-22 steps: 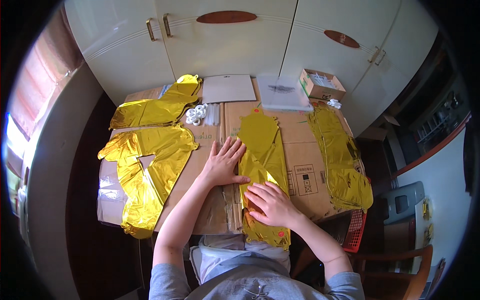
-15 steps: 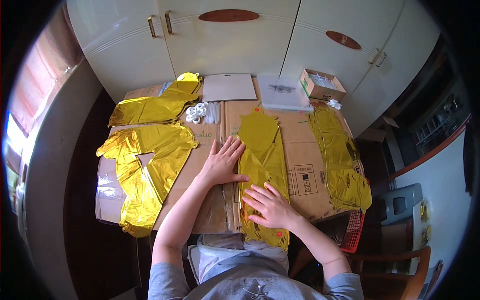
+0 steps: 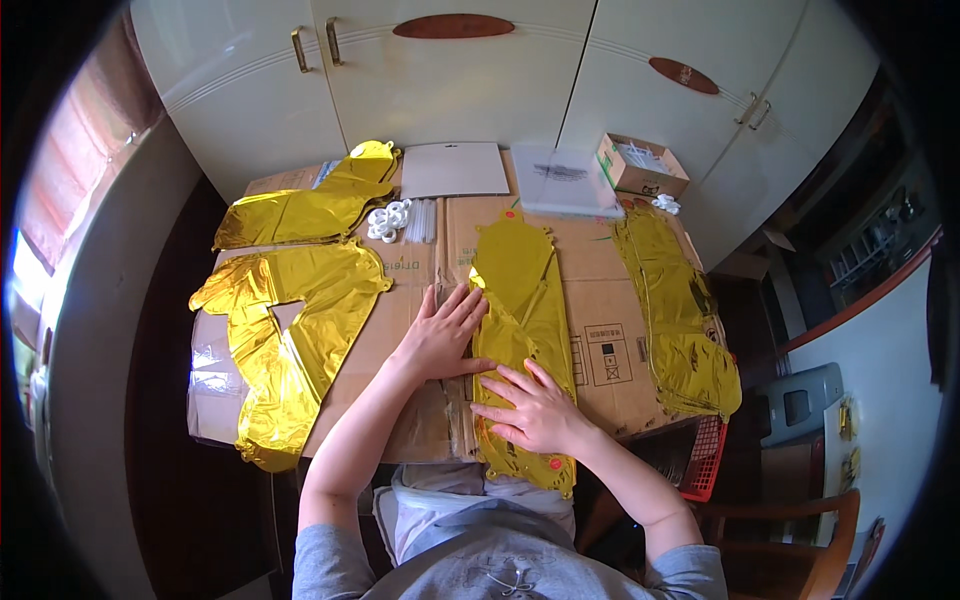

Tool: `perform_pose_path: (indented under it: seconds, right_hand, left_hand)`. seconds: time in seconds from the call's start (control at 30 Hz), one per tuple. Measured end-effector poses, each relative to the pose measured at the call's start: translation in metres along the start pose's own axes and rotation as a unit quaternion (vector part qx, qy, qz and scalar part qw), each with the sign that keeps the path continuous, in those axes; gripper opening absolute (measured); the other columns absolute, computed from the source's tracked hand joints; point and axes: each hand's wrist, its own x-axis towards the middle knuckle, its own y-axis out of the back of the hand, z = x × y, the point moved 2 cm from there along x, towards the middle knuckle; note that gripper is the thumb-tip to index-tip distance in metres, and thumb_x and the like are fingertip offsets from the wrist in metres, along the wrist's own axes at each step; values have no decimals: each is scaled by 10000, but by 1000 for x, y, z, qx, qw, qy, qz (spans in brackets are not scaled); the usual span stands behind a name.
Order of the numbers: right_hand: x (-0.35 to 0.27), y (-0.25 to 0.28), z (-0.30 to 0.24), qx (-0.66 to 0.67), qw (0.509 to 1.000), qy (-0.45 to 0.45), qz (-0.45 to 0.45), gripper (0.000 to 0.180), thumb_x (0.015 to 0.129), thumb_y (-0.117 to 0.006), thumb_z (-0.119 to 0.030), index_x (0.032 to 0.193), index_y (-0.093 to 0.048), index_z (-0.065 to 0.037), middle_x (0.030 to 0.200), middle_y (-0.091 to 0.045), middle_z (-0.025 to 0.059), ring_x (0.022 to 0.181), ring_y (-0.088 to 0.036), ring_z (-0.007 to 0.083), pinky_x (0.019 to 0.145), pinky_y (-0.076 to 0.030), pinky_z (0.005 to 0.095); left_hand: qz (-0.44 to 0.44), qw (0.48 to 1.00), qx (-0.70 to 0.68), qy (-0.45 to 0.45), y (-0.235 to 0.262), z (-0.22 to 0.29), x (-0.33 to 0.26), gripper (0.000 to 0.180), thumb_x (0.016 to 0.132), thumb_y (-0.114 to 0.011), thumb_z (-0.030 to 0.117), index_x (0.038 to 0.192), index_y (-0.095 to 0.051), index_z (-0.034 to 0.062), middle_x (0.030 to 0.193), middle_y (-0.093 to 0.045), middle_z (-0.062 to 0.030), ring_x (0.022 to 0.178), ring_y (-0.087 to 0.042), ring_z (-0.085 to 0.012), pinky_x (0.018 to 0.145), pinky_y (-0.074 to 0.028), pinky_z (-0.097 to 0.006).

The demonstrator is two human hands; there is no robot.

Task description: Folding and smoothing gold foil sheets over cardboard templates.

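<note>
A flat gold foil balloon (image 3: 516,265) lies lengthwise on the cardboard in front of me, folded into a long strip. Its near end reaches over the table's front edge, with a red round spot showing at each end. My left hand (image 3: 437,338) lies flat at the strip's left edge, fingers stretched forward and the thumb on the foil. On the lower half of the balloon, my right hand (image 3: 533,408) rests with its fingers spread to the left. Neither hand grips anything.
More gold foil balloons lie at left (image 3: 300,320), far left (image 3: 300,212) and right (image 3: 668,310). Behind are white rings (image 3: 388,222), clear tubes (image 3: 421,222), a grey board (image 3: 455,172), a clear plastic sheet (image 3: 566,184) and a small cardboard box (image 3: 642,166). A red basket (image 3: 708,460) stands below the right edge.
My left hand has slid slightly nearer to me along the balloon's edge. My right hand has shifted slightly left on the foil, with its fingers still spread.
</note>
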Motion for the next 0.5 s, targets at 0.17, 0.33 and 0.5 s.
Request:
perform_pose_path:
  seconds: [0.17, 0.33, 0.5]
  right_hand:
    - [-3, 5, 8, 45, 999, 7, 1, 414, 922, -579, -405, 1295, -601, -227, 1375, -534, 73, 1311, -462, 250, 1121, -288, 532]
    - [3, 18, 56, -25, 996, -67, 62, 514, 934, -576, -366, 1371, -498, -108, 1394, -514, 99, 1327, -447, 269, 1123, -307, 477]
    - [3, 11, 70, -2, 995, -91, 42, 533, 933, -575, -343, 1385, -464, -83, 1417, -481, 126, 1341, -423, 290, 1129, -302, 457]
  left_hand:
    - [-45, 999, -3, 5, 4, -1, -1, 1078, 747, -562, 747, 1507, -260, 44, 1575, -245, -119, 1473, -150, -328, 1158, -108, -602]
    - [-58, 998, -3, 15, 9, 2, -1, 1109, 725, -577, 754, 1512, -245, 47, 1578, -231, -122, 1473, -139, -340, 1157, -110, -606]
    - [-45, 999, 13, -1, 15, 3, 1, 1128, 701, -586, 769, 1499, -277, 34, 1572, -247, -128, 1472, -151, -328, 1168, -121, -575]
